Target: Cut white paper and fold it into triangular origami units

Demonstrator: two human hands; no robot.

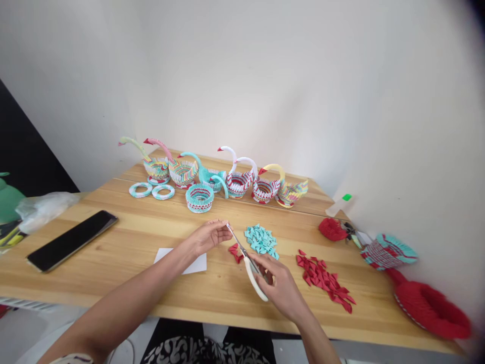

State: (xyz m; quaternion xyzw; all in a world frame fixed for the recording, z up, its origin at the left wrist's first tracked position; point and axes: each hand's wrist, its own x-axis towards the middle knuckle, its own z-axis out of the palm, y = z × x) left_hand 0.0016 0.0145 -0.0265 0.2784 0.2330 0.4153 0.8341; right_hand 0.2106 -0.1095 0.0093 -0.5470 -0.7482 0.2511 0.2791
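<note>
My right hand (275,283) is closed on a pair of scissors (248,267) with white handles, its blades pointing up and left. At the blade tips, my left hand (208,236) has thumb and forefinger pinched together; whatever tiny thing may be between them is too small to name. A few red folded paper pieces (235,253) lie just under the blades. Beyond the scissors is a pile of turquoise folded paper pieces (262,239). To the right spreads a pile of red folded paper triangles (324,278). White paper (195,265) lies partly beneath my left forearm.
Several paper swans (184,172) line the back of the wooden table (125,283). In front of them are a round turquoise paper basket (199,198) and two paper rings (163,192). A phone (74,240) lies at left; a red paper swan (432,308) stands at the right edge.
</note>
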